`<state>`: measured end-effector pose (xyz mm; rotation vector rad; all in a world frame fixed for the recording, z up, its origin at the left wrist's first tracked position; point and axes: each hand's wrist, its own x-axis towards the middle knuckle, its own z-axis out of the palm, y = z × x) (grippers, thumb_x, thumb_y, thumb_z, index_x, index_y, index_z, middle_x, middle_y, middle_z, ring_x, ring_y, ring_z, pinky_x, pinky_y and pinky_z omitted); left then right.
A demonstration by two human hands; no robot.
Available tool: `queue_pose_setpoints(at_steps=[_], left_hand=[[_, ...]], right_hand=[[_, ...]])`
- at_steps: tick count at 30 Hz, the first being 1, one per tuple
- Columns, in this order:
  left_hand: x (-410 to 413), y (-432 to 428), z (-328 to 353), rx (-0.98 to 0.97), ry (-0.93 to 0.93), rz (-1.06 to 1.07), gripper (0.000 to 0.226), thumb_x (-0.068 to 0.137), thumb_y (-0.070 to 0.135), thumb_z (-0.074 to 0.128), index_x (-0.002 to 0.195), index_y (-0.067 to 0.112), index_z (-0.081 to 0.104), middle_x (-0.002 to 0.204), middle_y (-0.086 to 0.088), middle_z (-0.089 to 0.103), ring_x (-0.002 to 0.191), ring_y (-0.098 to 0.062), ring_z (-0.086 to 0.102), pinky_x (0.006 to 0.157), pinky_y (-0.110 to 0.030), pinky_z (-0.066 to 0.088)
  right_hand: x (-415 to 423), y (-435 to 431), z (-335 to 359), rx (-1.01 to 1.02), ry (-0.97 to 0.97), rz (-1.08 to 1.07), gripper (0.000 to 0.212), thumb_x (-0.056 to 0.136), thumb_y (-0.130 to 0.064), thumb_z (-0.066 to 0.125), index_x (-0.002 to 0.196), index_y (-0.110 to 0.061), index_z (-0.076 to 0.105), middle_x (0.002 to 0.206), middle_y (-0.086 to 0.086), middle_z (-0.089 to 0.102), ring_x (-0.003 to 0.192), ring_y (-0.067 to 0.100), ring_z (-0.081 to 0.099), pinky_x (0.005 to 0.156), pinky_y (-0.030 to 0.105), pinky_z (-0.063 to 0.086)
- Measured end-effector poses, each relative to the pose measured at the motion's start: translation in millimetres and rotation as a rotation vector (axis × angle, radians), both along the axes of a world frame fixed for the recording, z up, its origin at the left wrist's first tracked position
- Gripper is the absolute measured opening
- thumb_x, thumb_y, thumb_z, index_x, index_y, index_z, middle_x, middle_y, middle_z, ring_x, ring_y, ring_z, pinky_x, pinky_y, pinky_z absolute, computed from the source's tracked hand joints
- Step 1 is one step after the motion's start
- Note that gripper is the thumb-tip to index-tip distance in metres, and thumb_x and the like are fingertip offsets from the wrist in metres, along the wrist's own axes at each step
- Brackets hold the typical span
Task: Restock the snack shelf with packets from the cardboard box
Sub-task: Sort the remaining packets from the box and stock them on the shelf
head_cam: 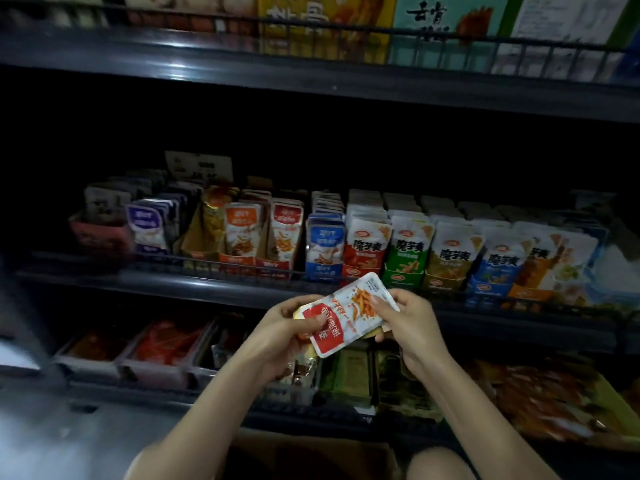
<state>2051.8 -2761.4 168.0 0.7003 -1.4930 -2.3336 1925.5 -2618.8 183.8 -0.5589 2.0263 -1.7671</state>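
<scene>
My left hand (287, 327) is curled round the red end of a white and red packet (349, 313), thumb on top. The packet sits tilted between both hands, with what looks like a couple more stacked under it. My right hand (412, 320) pinches its other end, fingers bent. The shelf (207, 282) is just above and behind my hands, with standing rows of snacks (408, 251) on it. The cardboard box (311, 455) is down below my wrists.
</scene>
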Motion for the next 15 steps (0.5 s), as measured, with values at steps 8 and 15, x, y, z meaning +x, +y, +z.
queue_pose_setpoints(at_steps=[8,15], left_hand=[[51.5,-35.5,7.4,-0.289,-0.145,0.216,0.028,0.072,0.001,0.08,0.09,0.011,0.062,0.087,-0.011,0.071,0.066,-0.021,0.071,0.046,-0.03,0.053],[82.8,-75.7,17.8,-0.415,-0.162,0.231,0.03,0.072,0.015,0.082,0.096,0.011,0.065,0.092,-0.009,0.073,0.082,-0.023,0.072,0.076,-0.043,0.059]], right_hand=[[34.7,-42.3,17.5,0.351,0.569,0.472,0.07,0.079,-0.026,0.075,0.138,-0.039,0.04,0.126,-0.019,0.046,0.119,0.004,0.047,0.099,0.035,0.045],[58.9,-107.1,27.7,0.581,0.873,0.553,0.056,0.07,-0.049,0.077,0.121,-0.036,0.058,0.117,-0.019,0.059,0.109,0.003,0.055,0.092,0.027,0.045]])
